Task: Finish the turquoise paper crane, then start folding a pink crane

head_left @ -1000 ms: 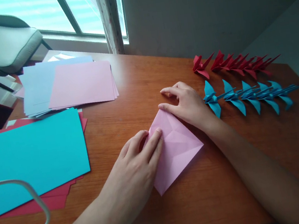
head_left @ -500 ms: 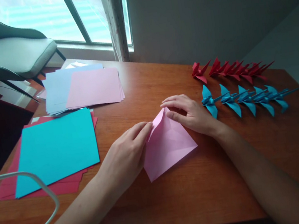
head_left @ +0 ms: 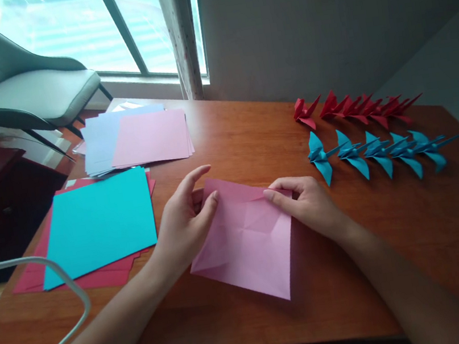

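A creased pink paper square (head_left: 243, 239) is unfolded and held just above the wooden table (head_left: 356, 268), its near corner pointing toward me. My left hand (head_left: 183, 222) pinches its far left corner between thumb and fingers, with the index finger raised. My right hand (head_left: 305, 203) pinches the far right corner. Crease lines cross the sheet's middle.
A teal sheet (head_left: 99, 223) lies on red sheets (head_left: 34, 279) at the left, with pale blue and pink stacks (head_left: 147, 138) behind. Rows of red cranes (head_left: 353, 107) and blue cranes (head_left: 373, 153) sit at the right. A white cable (head_left: 63, 329) curves near left. A grey chair (head_left: 37, 94) stands by the window.
The pink paper was a folded diamond pressed flat on the table; both hands have opened it out into a full square and lifted it by its far corners.
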Available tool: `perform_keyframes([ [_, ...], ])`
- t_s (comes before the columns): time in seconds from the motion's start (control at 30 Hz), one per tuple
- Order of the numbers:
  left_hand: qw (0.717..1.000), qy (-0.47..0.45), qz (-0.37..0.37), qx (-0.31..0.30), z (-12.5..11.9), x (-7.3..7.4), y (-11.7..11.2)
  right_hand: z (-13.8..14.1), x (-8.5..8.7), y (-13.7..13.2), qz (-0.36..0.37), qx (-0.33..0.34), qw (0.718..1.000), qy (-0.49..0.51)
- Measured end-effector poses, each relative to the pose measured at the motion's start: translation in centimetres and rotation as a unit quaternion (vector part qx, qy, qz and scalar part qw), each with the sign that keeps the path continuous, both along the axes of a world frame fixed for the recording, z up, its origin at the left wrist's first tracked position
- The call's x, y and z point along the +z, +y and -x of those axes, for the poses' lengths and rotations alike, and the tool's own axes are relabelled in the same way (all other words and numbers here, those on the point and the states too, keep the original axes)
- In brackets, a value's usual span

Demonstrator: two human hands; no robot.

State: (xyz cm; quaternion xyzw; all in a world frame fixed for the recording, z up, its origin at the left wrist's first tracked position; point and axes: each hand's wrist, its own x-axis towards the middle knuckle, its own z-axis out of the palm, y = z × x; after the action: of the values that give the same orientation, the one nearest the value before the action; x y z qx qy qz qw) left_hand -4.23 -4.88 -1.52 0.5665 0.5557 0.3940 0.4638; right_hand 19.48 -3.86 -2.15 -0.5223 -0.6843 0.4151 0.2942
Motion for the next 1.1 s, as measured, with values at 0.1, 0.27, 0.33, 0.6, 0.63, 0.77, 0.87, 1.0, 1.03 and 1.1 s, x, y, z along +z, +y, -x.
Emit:
perform_keyframes([
  [0.1, 0.987, 0.099, -0.123, 0.012, 0.3, -0.8, 0.2, 0.1, -0.1, 0.2, 0.029, -0.045, 0.998, -0.02],
  [0.27, 0.873, 0.359, -0.326, -0.043, 0.4, -1.0, -0.3, 0.1, -0.2, 0.0, -0.014, -0.077, 0.992, -0.1],
  [0.33, 0.838, 0.417, -0.332, -0.116, 0.2, -1.1, -0.5, 0.3, -0.3, -0.2, -0.046, -0.08, 0.987, -0.135],
  [0.6, 0.773, 0.535, -0.302, -0.159, -0.1, -1.6, -0.8, 0.6, -1.1, -0.6, -0.117, -0.075, 0.974, -0.181],
  [0.63, 0.768, 0.542, -0.302, -0.156, 0.0, -1.6, -0.8, 0.6, -1.3, -0.7, -0.138, -0.072, 0.969, -0.193],
  [0.77, 0.756, 0.561, -0.304, -0.145, 0.1, -1.4, -0.8, 0.6, -1.9, -1.2, -0.24, -0.05, 0.933, -0.262],
  [0.87, 0.753, 0.569, -0.299, -0.141, 0.1, -1.2, -0.9, 0.6, -1.7, -1.4, -0.299, -0.008, 0.918, -0.261],
  [1.0, 0.753, 0.579, -0.281, -0.137, 0.0, -1.1, -1.0, 0.6, -1.0, -1.7, -0.348, 0.063, 0.913, -0.203],
  [1.03, 0.753, 0.581, -0.277, -0.136, 0.0, -1.0, -1.0, 0.7, -0.9, -1.8, -0.356, 0.082, 0.911, -0.19],
  [1.1, 0.752, 0.584, -0.273, -0.138, 0.0, -1.0, -1.1, 0.8, -0.8, -2.0, -0.364, 0.115, 0.908, -0.173],
])
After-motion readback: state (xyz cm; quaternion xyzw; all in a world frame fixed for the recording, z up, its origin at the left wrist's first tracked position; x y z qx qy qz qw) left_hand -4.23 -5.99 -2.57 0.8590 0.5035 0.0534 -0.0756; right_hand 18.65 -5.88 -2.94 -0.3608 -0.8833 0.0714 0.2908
